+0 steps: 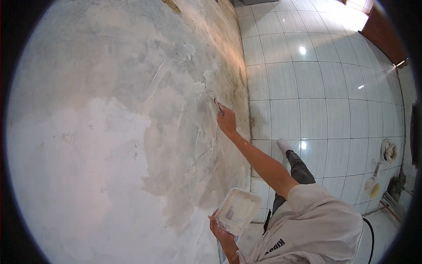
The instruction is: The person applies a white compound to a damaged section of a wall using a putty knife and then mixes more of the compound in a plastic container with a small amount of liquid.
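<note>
My right hand is stretched out to the wall, its fingers closed round the handle of a small putty knife. The knife's tip is at the wall surface; its blade is too small to make out. Lower down, my left hand grips the edge of a shallow white rectangular tray, tilted and smeared with pale paste. The wall is patchy grey and white, with ridges of wet-looking paste near the knife.
Pale tiles cover the floor, where my socked foot stands. At the right lie a round container and a tub with yellowish contents. A brown door panel is at the far right. Dirt lines the wall's base.
</note>
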A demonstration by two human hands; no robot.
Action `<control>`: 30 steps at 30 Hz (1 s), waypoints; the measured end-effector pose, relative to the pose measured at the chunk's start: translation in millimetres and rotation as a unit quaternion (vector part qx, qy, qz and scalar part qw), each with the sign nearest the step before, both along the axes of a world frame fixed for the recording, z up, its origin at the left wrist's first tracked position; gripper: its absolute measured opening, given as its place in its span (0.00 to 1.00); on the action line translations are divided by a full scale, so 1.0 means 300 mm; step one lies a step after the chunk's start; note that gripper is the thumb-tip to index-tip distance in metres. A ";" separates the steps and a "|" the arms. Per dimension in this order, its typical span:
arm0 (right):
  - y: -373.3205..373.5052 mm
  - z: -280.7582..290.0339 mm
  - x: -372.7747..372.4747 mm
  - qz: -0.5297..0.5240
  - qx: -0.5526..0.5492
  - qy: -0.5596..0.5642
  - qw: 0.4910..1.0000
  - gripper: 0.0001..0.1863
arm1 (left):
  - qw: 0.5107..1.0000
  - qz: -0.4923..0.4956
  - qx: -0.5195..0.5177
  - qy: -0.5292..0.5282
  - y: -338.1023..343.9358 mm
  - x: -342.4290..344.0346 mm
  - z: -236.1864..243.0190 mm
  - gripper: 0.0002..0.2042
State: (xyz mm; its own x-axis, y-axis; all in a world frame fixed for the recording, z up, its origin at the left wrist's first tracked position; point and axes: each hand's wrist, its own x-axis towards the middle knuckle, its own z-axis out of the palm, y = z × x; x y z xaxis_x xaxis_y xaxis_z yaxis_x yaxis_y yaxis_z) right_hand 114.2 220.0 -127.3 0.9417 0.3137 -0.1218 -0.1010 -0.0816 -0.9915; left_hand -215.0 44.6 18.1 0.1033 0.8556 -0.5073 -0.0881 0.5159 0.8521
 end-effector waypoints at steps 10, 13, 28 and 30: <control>-0.011 0.101 -0.186 0.193 -0.004 0.113 0.975 0.24 | 0.999 -0.009 0.019 0.041 0.038 0.087 0.006 0.27; -0.072 0.054 -0.222 0.077 0.120 0.027 0.989 0.24 | 1.000 -0.004 0.008 0.025 0.051 0.123 -0.001 0.27; -0.023 -0.146 -0.166 0.108 0.187 0.038 0.976 0.17 | 0.999 -0.020 0.035 0.018 0.081 0.138 -0.011 0.27; -0.047 -0.153 -0.197 0.100 0.182 0.023 0.978 0.16 | 1.000 -0.019 0.022 0.007 0.083 0.144 -0.018 0.27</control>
State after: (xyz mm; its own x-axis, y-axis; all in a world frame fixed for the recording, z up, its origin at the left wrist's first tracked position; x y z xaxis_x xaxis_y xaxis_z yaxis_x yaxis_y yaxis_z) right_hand 55.2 205.8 -173.1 0.8530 0.5218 -0.0079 -0.1634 0.2527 -0.9537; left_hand -171.7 69.4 12.6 0.1298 0.8726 -0.4709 -0.0578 0.4808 0.8749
